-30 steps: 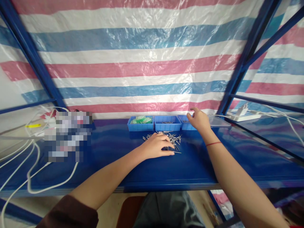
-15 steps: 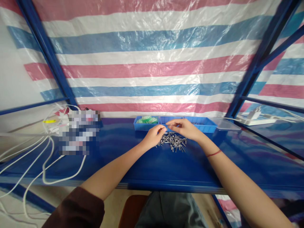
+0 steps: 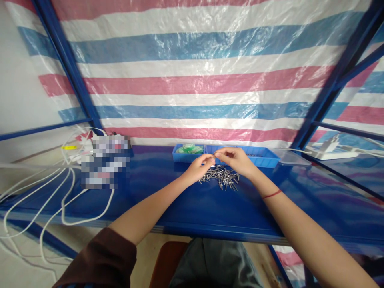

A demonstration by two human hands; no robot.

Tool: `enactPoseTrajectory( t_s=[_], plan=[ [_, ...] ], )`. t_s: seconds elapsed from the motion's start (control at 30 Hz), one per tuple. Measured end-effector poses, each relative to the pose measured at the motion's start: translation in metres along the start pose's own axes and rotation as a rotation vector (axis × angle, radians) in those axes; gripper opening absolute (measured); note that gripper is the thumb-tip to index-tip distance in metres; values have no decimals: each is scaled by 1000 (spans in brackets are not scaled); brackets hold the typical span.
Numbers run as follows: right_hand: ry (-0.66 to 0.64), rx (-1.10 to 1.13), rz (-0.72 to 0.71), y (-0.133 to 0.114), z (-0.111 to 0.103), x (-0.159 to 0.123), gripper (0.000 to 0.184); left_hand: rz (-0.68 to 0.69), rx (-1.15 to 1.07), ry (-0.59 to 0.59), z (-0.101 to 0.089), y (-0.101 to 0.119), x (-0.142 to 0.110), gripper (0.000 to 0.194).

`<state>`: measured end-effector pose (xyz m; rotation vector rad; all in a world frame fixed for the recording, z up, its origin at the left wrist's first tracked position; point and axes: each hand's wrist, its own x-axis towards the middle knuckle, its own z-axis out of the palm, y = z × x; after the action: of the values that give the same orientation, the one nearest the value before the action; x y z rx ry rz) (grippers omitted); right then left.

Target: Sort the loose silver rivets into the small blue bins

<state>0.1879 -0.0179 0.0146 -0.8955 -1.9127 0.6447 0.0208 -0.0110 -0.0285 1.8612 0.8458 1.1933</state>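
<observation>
My left hand (image 3: 200,167) is closed in a pinch above the near side of a pile of thin metal pins, possibly rivets (image 3: 223,176). My right hand (image 3: 237,161) meets it from the right, thumb and forefinger pressed together at the left fingertips. Anything between the fingers is too small to make out. Just behind both hands stands a blue divided tray (image 3: 265,161). Green and clear pieces (image 3: 189,149) lie in its left compartment, and small dark pieces show faintly in the right part. My hands hide some of the middle.
A clear plastic lid (image 3: 295,158) lies right of the tray. White power strips and chargers (image 3: 333,149) rest at the far right. White cables (image 3: 85,220) loop across the blue table (image 3: 180,208) on the left, beside a blurred-out patch. Blue posts rise at both sides.
My right fingers have come down and closed against the left fingertips; before, they were a little apart. The whole view has shifted slightly, so things sit further right.
</observation>
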Motion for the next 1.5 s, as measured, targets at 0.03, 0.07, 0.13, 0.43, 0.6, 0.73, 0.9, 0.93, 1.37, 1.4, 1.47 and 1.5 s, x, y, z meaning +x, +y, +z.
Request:
enactPoseTrajectory(
  t_s=[0.03, 0.07, 0.13, 0.43, 0.6, 0.73, 0.9, 0.93, 1.37, 1.4, 1.47, 1.5],
  plan=[
    [0, -21, -9, 2, 0, 0, 32, 7, 14, -4, 0, 1, 0, 19],
    [0, -39, -16, 3, 0, 0, 31, 16, 34, -10, 0, 1, -1, 18],
    [4, -67, -29, 4, 0, -1, 30, 30, 76, -18, 0, 0, -2, 17],
    [-3, -244, -157, -6, -4, -4, 24, 59, 235, 214, -4, -1, 1, 15],
    [-10, -384, -160, -4, -6, -3, 23, 93, 284, 304, -5, 4, -1, 15],
    [-103, -393, -130, -2, -2, -3, 25, 104, 280, 288, -3, 4, -2, 18],
    [-80, -504, 14, 7, -20, 0, 27, 88, 376, 219, -6, 5, -3, 22],
    [-15, -577, 67, 11, -29, 1, 28, 116, 432, 175, -7, 6, -4, 23],
    [276, -1054, 527, 63, -87, -6, 41, 225, 887, -321, 1, 11, -19, 31],
    [272, -1052, 496, 62, -86, -6, 42, 232, 891, -321, 1, 11, -19, 30],
    [246, -1041, 429, 60, -83, -4, 42, 247, 900, -325, 0, 12, -18, 30],
    [225, -1031, 398, 58, -81, -4, 41, 259, 904, -329, 0, 13, -19, 30]
  ],
)
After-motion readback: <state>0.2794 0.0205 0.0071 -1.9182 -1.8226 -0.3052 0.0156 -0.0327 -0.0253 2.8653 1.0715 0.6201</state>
